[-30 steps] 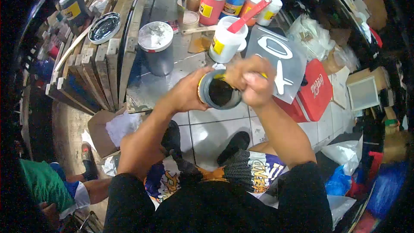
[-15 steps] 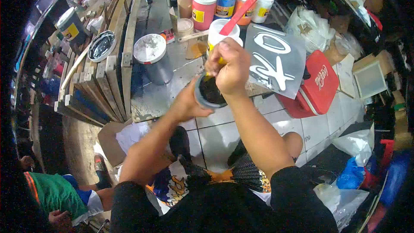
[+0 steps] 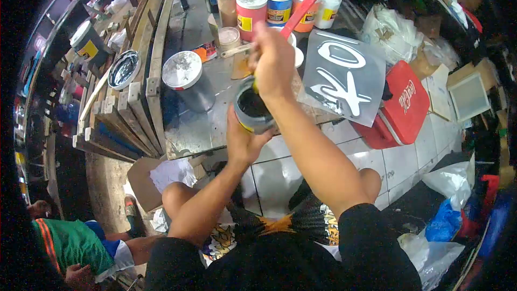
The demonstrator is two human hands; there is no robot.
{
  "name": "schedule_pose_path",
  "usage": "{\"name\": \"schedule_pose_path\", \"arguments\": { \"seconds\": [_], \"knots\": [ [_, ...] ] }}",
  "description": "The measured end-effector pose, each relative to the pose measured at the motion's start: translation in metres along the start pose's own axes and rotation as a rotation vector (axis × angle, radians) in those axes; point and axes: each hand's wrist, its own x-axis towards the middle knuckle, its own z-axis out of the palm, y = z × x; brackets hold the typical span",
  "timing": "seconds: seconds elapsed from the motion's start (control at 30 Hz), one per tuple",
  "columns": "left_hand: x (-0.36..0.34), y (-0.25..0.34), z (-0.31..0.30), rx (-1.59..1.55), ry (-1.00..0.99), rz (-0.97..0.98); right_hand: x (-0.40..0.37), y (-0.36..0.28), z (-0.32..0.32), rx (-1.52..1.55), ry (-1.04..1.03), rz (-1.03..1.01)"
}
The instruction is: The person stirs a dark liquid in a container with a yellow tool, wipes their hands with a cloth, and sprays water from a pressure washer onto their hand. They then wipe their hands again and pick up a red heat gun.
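Observation:
My left hand [image 3: 241, 143] is wrapped around the lower side of a grey jar [image 3: 259, 125], tilted toward me with dark, paint-like stuff inside. Over the jar's mouth, my right hand [image 3: 276, 67] is closed in a fist around a yellow stirrer [image 3: 255, 83], whose lower end goes into the jar; most of it is hidden by the fingers. Just behind the right hand stands an open white tub, partly covered, with a red spatula [image 3: 299, 15] sticking out of it. A grey tub with a white lid [image 3: 183, 70] is to the left on the table.
Several paint jars [image 3: 252, 9] line the table's back. A grey stencil sheet [image 3: 344, 75] with white characters lies at the right, beside a red cooler [image 3: 401, 102]. Wooden frames [image 3: 134, 97] lean at the left, holding a paint-smeared lid [image 3: 124, 69]. Another person [image 3: 72, 248] sits lower left.
The jar and both hands have shifted slightly left in view. My right fist has risen a little above the jar, blurred at the fingers, and my left forearm is more upright.

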Motion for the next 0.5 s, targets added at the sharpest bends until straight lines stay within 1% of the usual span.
{"name": "schedule_pose_path", "arguments": {
  "seconds": [0.03,0.07,0.13,0.17,0.2,0.27,0.3,0.33,0.4,0.43,0.47,0.5],
  "knots": [
    [0.001,-0.006,-0.009,0.008,-0.109,-0.022,-0.004,-0.014,0.004,-0.068,-0.111,-0.256],
    [0.013,-0.013,-0.027,0.01,-0.113,-0.021,-0.008,-0.024,0.003,-0.068,-0.107,-0.256],
    [0.05,-0.022,-0.059,0.14,-1.016,-0.058,-0.017,-0.039,-0.011,0.448,-0.684,0.351],
    [0.065,-0.008,-0.063,0.146,-1.047,-0.025,-0.012,-0.038,-0.017,0.478,-0.764,0.431],
    [0.061,-0.006,-0.064,0.141,-1.053,-0.024,-0.01,-0.04,-0.022,0.474,-0.758,0.434],
    [0.057,-0.002,-0.07,0.197,-0.814,0.144,0.001,-0.048,-0.028,0.446,-0.42,0.344],
    [0.039,-0.004,-0.064,0.067,-0.629,0.108,0.006,-0.051,-0.031,0.435,-0.314,0.335],
    [0.022,0.004,-0.052,0.073,-0.627,0.112,0.008,-0.05,-0.028,0.44,-0.316,0.33],
    [-0.01,0.02,-0.026,-0.039,-0.201,-0.006,0.005,-0.043,-0.017,0.077,-0.114,-0.004],
    [-0.015,0.015,-0.016,-0.037,-0.195,-0.014,-0.001,-0.03,-0.007,0.049,-0.086,-0.009],
    [-0.017,0.001,-0.004,-0.008,-0.088,-0.047,-0.012,-0.019,0.004,-0.009,-0.102,-0.077],
    [-0.015,-0.011,0.006,0.017,0.018,-0.076,-0.026,-0.021,0.009,-0.011,-0.221,-0.061]
  ]
}}
